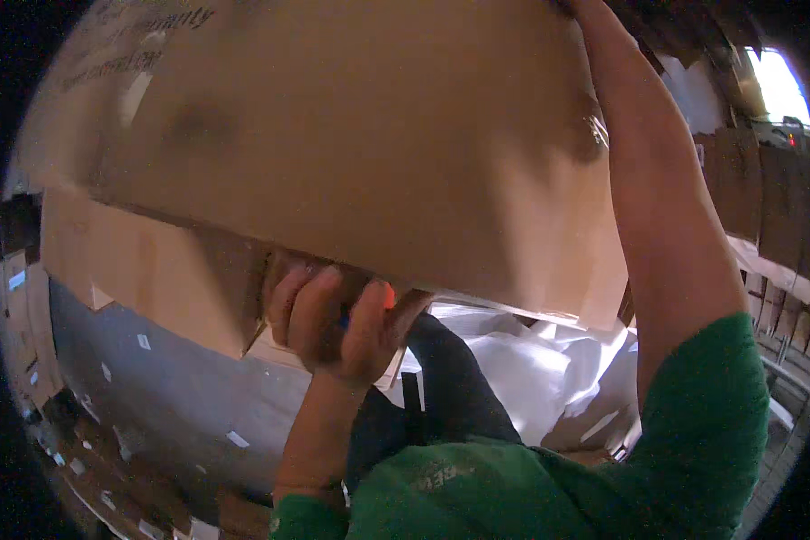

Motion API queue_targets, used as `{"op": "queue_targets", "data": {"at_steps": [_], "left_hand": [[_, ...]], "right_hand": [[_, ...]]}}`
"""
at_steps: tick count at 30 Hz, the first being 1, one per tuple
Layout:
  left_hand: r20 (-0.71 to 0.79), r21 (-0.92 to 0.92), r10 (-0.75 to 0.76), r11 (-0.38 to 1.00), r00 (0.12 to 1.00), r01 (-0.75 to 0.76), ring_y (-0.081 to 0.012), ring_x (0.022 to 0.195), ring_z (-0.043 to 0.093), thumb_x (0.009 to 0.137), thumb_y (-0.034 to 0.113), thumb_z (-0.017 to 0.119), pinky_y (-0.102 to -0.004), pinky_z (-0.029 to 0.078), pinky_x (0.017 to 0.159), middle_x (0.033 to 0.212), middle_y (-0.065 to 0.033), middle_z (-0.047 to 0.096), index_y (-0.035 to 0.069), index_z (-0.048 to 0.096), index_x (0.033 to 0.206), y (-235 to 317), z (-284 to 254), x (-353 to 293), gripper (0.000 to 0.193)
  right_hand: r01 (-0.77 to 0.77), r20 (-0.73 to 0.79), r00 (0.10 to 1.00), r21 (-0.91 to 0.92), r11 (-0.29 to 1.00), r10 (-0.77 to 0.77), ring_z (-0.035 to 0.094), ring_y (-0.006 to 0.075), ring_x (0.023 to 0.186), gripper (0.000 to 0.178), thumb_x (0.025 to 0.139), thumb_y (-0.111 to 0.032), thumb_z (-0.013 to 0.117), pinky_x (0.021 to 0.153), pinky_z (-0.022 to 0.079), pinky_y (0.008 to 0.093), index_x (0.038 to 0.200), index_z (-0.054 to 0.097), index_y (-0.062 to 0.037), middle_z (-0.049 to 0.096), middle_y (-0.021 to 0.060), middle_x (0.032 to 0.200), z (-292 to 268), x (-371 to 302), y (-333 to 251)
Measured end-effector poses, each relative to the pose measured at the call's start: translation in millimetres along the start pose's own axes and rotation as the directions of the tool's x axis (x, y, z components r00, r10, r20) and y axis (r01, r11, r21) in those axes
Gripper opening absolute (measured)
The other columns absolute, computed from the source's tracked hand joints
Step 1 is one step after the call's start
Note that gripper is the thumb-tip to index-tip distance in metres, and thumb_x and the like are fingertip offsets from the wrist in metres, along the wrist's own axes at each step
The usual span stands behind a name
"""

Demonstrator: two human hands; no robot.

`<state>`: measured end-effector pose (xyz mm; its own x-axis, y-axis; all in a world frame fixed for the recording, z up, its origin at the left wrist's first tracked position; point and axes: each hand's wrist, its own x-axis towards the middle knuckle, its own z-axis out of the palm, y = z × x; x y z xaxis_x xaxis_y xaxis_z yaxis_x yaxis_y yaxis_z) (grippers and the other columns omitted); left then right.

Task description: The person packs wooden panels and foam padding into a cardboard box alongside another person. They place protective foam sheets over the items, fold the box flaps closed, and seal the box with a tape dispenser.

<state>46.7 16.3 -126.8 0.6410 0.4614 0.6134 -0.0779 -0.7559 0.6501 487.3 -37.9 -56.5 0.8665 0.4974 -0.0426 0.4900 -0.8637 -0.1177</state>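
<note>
A large brown cardboard box (360, 153) fills the upper middle of the view, tilted, with dark print at its upper left. My left hand (337, 315) is at its lower edge, fingers curled and pressed up against the cardboard. Between those fingers shows a small orange and blue thing, too hidden to name. My bare right forearm (657, 198) runs up along the box's right side. At the top edge of the view the right hand is almost wholly cut off, by the box's far right corner. Below the box's left part juts another cardboard panel (144, 261); whether it belongs to the same box I cannot tell.
Crumpled clear plastic sheeting (522, 360) lies beneath the box, right of my dark-trousered leg (459, 369). Grey floor (171, 360) with scattered paper scraps stretches to the left. More cardboard boxes (31, 315) line the left edge, and stacked cardboard (738, 180) stands at the right.
</note>
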Motion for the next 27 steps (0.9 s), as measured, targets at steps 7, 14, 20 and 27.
{"op": "queue_targets", "data": {"at_steps": [7, 14, 20, 27], "left_hand": [[0.495, 0.206, 0.395, 0.811, 0.773, -0.547, -0.0195, 0.097, 0.056, 0.072, 0.025, 0.063, -0.0442, 0.037, 0.089, 0.109, -0.0028, 0.057, 0.021, 0.060, 0.097, 9, -15, 72, 0.025], [0.570, -0.001, 0.427, 0.855, 0.702, -0.519, -0.0219, 0.107, 0.053, 0.077, 0.021, 0.057, -0.0436, 0.037, 0.095, 0.111, -0.0044, 0.057, 0.016, 0.060, 0.096, -15, -12, 71, 0.020], [0.598, -0.002, 0.355, 0.897, 0.718, -0.442, -0.0218, 0.108, 0.052, 0.076, 0.021, 0.058, -0.0445, 0.037, 0.094, 0.112, -0.0035, 0.057, 0.017, 0.060, 0.095, -8, -21, 68, 0.019], [0.687, 0.040, 0.411, 0.802, 0.600, -0.596, -0.0169, 0.106, 0.046, 0.070, 0.028, 0.057, -0.0432, 0.038, 0.092, 0.107, -0.0012, 0.053, 0.015, 0.059, 0.094, -4, -24, 89, 0.028]], "right_hand": [[-0.243, -0.022, 0.969, 0.095, 0.965, 0.246, 0.029, 0.0308, 0.125, 0.088, 0.074, -0.070, 0.033, 0.104, 0.023, 0.0382, 0.130, 0.032, -0.0018, 0.032, 0.0179, 0.135, -18, -27, -10], [-0.273, -0.038, 0.960, 0.079, 0.959, 0.277, 0.028, 0.0304, 0.126, 0.080, 0.080, -0.064, 0.027, 0.104, 0.023, 0.0377, 0.131, 0.032, -0.0026, 0.031, 0.0169, 0.135, -24, -42, -31], [-0.266, -0.063, 0.962, -0.002, 0.964, 0.265, 0.028, 0.0296, 0.126, 0.074, 0.083, -0.059, 0.023, 0.104, 0.023, 0.0379, 0.131, 0.032, -0.0035, 0.031, 0.0158, 0.135, 3, -12, -24], [-0.214, -0.026, 0.977, -0.032, 0.976, 0.213, 0.028, 0.0288, 0.126, 0.068, 0.087, -0.055, 0.019, 0.104, 0.023, 0.0381, 0.130, 0.033, -0.0043, 0.031, 0.0147, 0.136, -1, -16, -23]]}}
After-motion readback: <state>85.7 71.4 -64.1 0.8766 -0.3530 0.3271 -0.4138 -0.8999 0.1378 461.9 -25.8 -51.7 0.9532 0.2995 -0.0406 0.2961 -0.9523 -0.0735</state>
